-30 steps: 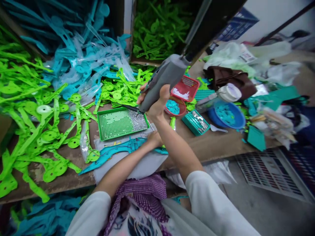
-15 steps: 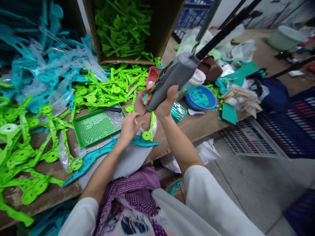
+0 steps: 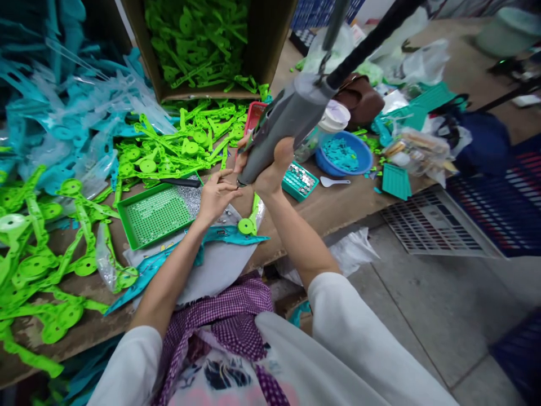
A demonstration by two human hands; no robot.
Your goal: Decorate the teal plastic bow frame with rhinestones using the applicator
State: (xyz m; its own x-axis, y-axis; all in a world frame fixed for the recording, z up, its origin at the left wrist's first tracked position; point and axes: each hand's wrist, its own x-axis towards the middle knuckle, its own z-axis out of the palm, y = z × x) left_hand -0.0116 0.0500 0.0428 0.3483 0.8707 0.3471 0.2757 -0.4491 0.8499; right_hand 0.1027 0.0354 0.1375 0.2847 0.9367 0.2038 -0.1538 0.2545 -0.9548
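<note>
My right hand [image 3: 273,169] is wrapped round a grey electric screwdriver [image 3: 281,124], tilted with its tip down to the left. A dark cable and a hanging hook join its top end. My left hand [image 3: 217,197] is at the screwdriver's tip, thumb and fingers drawn together; anything between them is too small to make out. Below the hands, a long blue plastic part [image 3: 232,234] lies on a pale cloth [image 3: 224,270], partly under my left forearm. A lime-green part [image 3: 247,225] in clear wrap rests beside it. Left of my hand stands a green perforated tray [image 3: 154,217] with small silvery pieces.
Lime-green parts [image 3: 190,148] are heaped behind the tray, before a cardboard box [image 3: 276,56] of more. Blue wrapped parts [image 3: 63,118] pile up at left. To the right are a teal box [image 3: 300,181], a white spoon [image 3: 335,181] and a blue bowl [image 3: 344,168].
My left fingers have drawn closer together at the screwdriver's tip. The whole view has shifted slightly, and the screwdriver remains in my right hand.
</note>
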